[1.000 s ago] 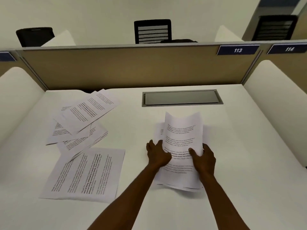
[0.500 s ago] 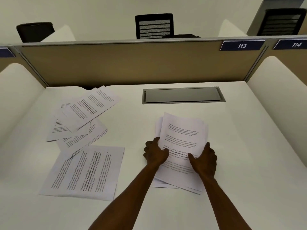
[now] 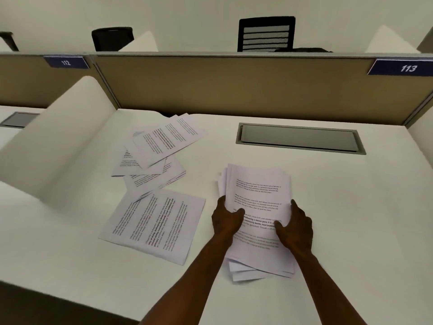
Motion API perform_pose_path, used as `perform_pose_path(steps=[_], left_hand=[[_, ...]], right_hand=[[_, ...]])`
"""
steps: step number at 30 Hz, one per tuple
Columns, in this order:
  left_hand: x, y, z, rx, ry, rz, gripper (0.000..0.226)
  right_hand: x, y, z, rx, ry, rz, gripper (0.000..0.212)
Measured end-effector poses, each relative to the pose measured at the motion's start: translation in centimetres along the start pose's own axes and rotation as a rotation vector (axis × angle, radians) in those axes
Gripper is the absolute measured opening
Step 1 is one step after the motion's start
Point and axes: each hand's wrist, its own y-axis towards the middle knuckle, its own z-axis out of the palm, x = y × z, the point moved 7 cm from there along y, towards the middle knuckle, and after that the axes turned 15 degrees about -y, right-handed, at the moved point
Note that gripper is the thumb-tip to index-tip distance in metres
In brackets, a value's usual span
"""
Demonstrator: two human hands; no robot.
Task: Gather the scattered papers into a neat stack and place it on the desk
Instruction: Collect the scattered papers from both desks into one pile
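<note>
A loose stack of printed papers [image 3: 257, 191] lies flat on the white desk [image 3: 351, 207], its edges fanned at the near and left sides. My left hand [image 3: 226, 219] grips the stack's left edge with the thumb on top. My right hand [image 3: 296, 227] holds its right edge, thumb on the page. To the left, a single printed sheet [image 3: 154, 224] lies flat, and beyond it several overlapping loose sheets [image 3: 161, 146] lie scattered.
A grey cable hatch [image 3: 300, 138] is set into the desk behind the stack. A tan partition [image 3: 234, 85] with label 113 [image 3: 407, 68] closes the back. White curved side dividers [image 3: 58, 141] flank the desk. Black chairs [image 3: 266, 34] stand beyond.
The stack, raised and curled a second ago, has come down flat onto the desk between both hands. My view has turned to the left, bringing the neighbouring desk into sight.
</note>
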Motion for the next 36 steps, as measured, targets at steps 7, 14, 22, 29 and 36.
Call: perform_pose_path(steps=[7, 14, 22, 29, 36], left_hand=[[0.2, -0.4, -0.9, 0.036, -0.017, -0.019, 0.074], [0.4, 0.0, -4.0, -0.006, 0.057, 0.039, 0.07], [2.8, 0.2, -13.5, -0.325, 0.823, 0.19, 0.082], [4.9, 0.5, -19.3, -0.214, 0.931, 0.159, 0.081], [2.8, 1.7, -23.8, -0.121, 0.835, 0.163, 0.072]], right_hand=[[-1.0, -0.1, 0.6, -0.002, -0.021, -0.013, 0.085], [0.7, -0.6, 1.6, 0.006, -0.015, -0.069, 0.084], [3.0, -2.0, 0.8, -0.156, 0.031, -0.108, 0.08], [9.7, -3.5, 1.0, -0.19, 0.17, -0.302, 0.07], [17.8, -4.9, 3.1, -0.102, 0.183, -0.537, 0.064]])
